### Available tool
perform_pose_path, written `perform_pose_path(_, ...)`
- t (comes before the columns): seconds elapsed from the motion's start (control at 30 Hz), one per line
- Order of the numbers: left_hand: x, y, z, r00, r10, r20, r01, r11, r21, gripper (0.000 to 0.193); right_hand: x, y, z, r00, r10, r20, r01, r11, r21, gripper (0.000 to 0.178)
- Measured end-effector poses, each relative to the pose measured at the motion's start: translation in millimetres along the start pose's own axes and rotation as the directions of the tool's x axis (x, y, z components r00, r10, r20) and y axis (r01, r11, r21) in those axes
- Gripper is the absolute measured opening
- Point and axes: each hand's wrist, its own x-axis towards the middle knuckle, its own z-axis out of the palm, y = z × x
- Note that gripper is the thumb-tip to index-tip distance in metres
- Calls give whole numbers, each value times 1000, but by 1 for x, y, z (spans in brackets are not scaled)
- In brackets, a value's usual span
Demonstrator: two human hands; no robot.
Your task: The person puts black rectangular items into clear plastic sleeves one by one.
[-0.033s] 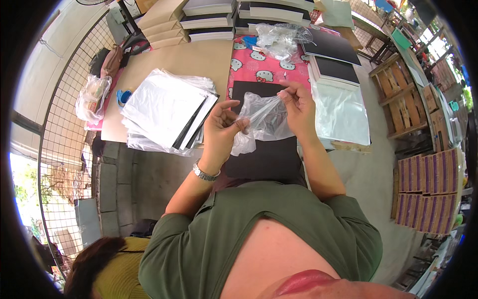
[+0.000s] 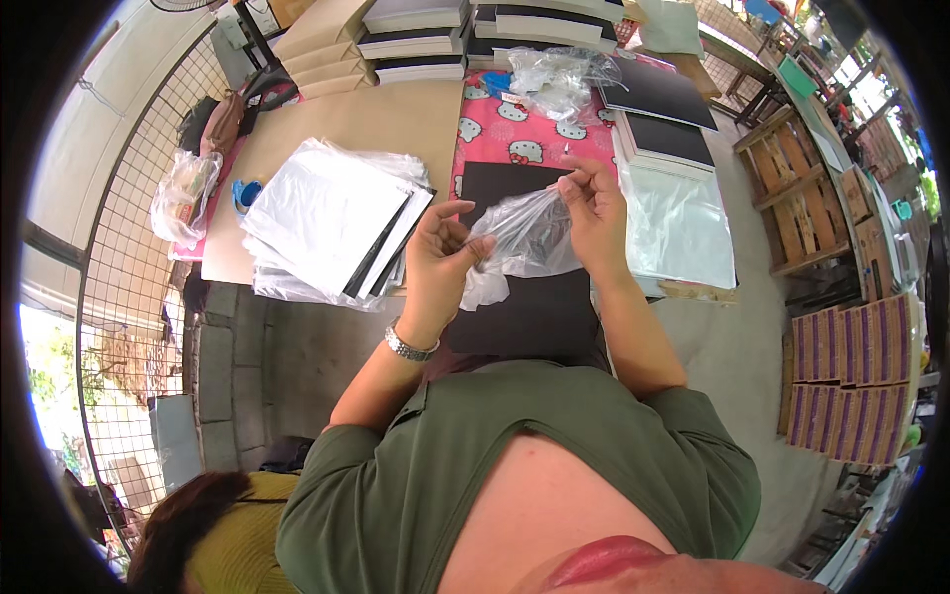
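Observation:
A clear plastic bag (image 2: 529, 238) is stretched between my two hands. My left hand (image 2: 442, 243) pinches its left side between thumb and fingers, and a crumpled part hangs below the thumb. My right hand (image 2: 594, 203) pinches the gathered upper right edge of the bag. Under the bag lies a flat black sheet or cover (image 2: 524, 322), partly hidden by the plastic and reaching over the table's near edge. To the left of my left hand is a pile of white and black sheets or books in clear plastic (image 2: 332, 218).
Flat clear plastic bags (image 2: 683, 233) lie right of my right hand, below black-covered books (image 2: 668, 142). Crumpled plastic (image 2: 559, 84) sits on the pink patterned cloth (image 2: 495, 134). A blue tape roll (image 2: 246, 194) is at left. Another person (image 2: 237, 535) is at lower left.
The plastic bag is drawn tauter between my hands, and its loose upper left part has flattened. My hands have barely moved.

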Motion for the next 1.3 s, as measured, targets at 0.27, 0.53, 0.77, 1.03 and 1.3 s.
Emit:
perform_pose_path(0.27,-10,-26,-9,942,-227,249,272,948,-165,22,-12,-4,1,876,341,342,-460,804,377,6)
perform_pose_path(0.53,-17,-17,-44,784,-467,410,511,859,1,18,-32,-5,-51,762,-62,645,-533,505,678,4)
perform_pose_path(0.77,-3,34,-45,900,-155,407,387,716,-582,36,-26,3,-71,115,329,937,-315,907,-279,22)
perform_pose_path(1.03,-1,-8,-67,757,-541,366,323,798,510,34,-11,-1,-84,708,347,615,-699,472,538,23)
perform_pose_path(1.3,4,-24,-80,916,-193,351,243,965,-103,34,-7,4,-82,838,291,461,-523,670,528,18)
